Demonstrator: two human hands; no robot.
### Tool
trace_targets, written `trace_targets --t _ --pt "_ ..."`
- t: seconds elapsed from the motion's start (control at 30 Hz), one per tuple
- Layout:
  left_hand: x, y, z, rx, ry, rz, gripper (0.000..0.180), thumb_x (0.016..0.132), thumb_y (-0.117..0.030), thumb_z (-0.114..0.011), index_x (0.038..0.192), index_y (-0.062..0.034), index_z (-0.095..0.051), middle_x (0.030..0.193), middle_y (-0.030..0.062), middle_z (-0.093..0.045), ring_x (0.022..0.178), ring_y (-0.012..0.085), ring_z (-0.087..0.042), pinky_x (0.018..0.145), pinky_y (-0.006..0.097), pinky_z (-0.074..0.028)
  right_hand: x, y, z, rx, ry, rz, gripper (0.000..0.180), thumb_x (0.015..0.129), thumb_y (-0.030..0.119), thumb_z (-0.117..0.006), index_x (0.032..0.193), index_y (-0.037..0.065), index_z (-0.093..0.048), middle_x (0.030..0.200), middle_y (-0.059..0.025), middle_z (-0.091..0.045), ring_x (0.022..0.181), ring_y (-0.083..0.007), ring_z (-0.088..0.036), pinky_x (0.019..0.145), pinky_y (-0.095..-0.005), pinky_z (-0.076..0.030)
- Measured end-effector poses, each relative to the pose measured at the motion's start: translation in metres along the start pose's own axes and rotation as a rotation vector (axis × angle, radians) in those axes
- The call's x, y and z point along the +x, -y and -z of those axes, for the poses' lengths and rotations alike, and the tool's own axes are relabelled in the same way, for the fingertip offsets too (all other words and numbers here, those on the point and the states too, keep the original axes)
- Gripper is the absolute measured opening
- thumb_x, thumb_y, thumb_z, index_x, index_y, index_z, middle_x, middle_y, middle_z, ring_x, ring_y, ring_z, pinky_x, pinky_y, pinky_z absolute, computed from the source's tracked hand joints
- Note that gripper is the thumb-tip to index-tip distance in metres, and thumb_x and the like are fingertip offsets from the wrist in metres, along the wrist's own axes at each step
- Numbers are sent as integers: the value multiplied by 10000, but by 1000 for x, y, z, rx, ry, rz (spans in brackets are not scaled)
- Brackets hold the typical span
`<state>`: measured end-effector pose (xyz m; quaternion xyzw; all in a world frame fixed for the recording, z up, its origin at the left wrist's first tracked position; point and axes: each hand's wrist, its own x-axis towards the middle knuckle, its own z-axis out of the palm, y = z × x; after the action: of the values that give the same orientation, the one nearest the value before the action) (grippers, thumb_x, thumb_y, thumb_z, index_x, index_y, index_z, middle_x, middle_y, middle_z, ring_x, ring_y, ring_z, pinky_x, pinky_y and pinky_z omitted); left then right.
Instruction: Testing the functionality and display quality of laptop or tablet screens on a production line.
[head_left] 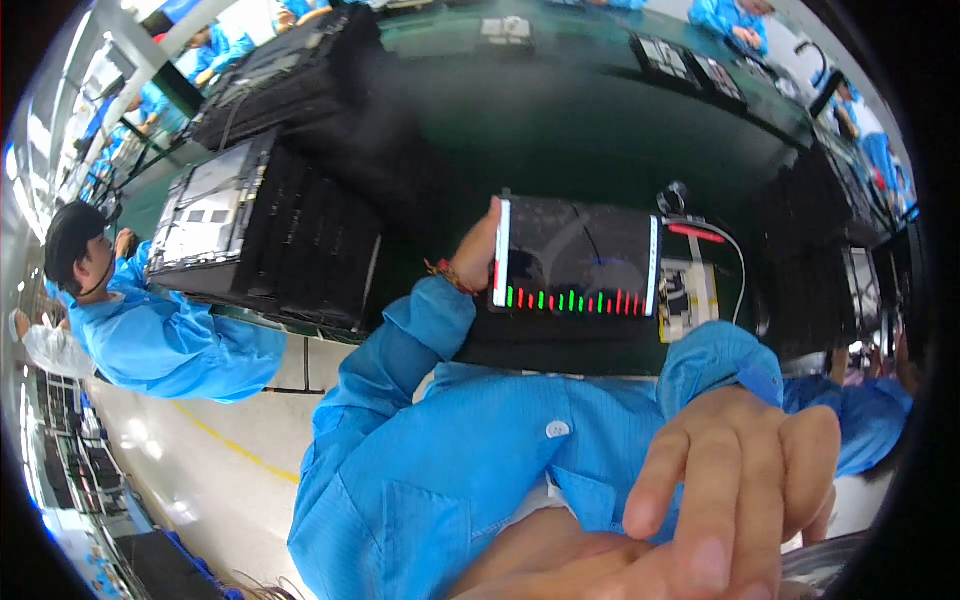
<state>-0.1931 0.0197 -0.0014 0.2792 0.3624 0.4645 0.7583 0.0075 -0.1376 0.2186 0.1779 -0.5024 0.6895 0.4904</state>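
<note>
Display panel (578,250), lit with red and green bars along its lower edge, sits at the centre of the frame, over the near part of the dark green desk (600,130), the largest thing we see. Next in size come the tall dark stack (315,240) at the left of the frame and another dark stack (805,260) at the right.

Our right hand (730,470) looms at lower right, fingers loose, with nothing visible in its grip. Our left hand (480,252) grasps the panel's left edge; with only that side held, we judge that a slackening grip could let the panel tilt or slip.

Right of the panel lies a white-and-yellow board (699,290), which our right sleeve (715,360) could brush if lowered carelessly. The thin white cable (742,268) curves around it; snagged, it could tug the panel's corner if joined there, which we cannot tell. Smallest is the red strip (696,233).
</note>
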Motion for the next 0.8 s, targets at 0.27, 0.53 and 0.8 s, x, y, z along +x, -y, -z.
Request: trace_targets --t 0.27,0.53,0.8 --pt "-2 1 3 -39 18 -6 561 924 -489 -251 1179 -43 -477 1137 101 -562 1029 211 -544 894 328 -421 -55 -19 89 -652 -48 -330 268 907 324 -376 917 83 -493 1113 -251 -539 1154 -382 -421 974 -465 -289" --pt "0 3 2 -27 -51 -21 549 922 -487 -288 1156 -39 -501 1117 84 -567 1001 189 -543 874 300 -414 -116 -91 137 -1846 198 -374 49 752 102 -571 759 60 -546 1065 -52 -597 1148 -272 -437 966 -460 -300" --pt "2 3 5 -71 -6 -14 530 924 -479 -288 1151 -51 -503 1099 83 -572 973 189 -556 850 307 -436 -104 -96 141 -1896 255 -408 66 761 125 -575 775 64 -554 1058 -51 -592 1155 -265 -426 976 -467 -291"
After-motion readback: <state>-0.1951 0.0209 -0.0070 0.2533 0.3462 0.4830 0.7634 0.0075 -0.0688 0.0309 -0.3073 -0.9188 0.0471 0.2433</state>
